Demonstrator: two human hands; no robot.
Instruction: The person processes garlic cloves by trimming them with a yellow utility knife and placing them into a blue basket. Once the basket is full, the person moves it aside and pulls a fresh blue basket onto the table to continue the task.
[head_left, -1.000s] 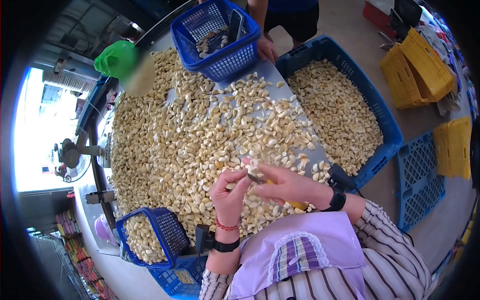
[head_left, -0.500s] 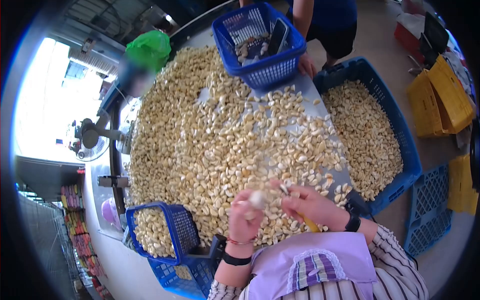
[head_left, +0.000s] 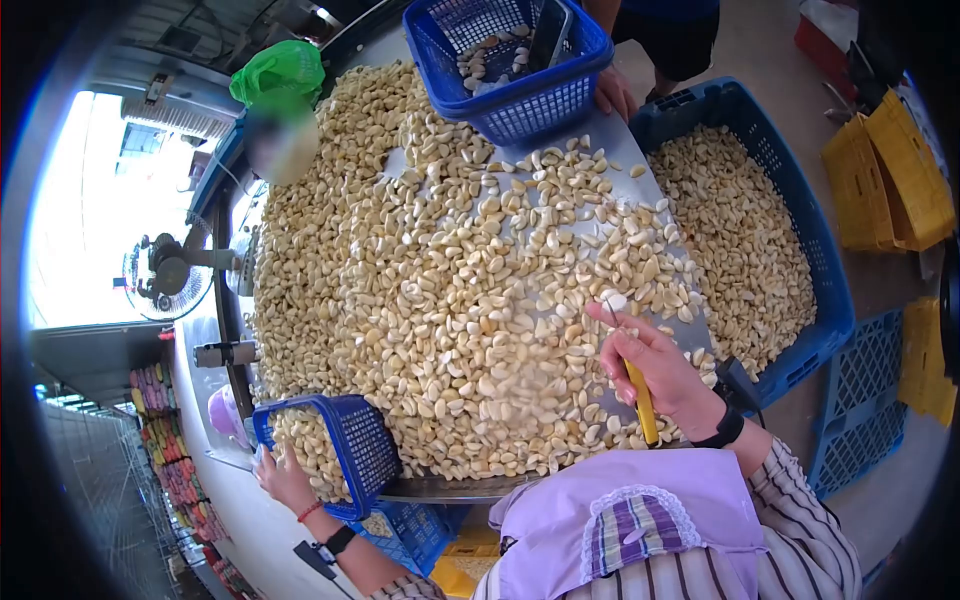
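My left hand is at the small blue basket at the lower left, over the pale pieces inside it. Its fingers are spread near the rim; a whitish spot shows at one fingertip. My right hand is wrapped round a yellow-handled tool above the right part of the pile. A thin blade tip shows by the index finger, beside a white piece. The pale, split, nut-like pieces cover most of the metal table.
A blue basket with a few pieces and a phone stands at the top, near a person's hand. A large blue crate of pieces is at the right. A fan and green bag are leftward.
My left hand has moved from beside my right hand to the small basket at the lower left. My right hand has risen slightly, and the yellow handle shows more. The view has shifted a little.
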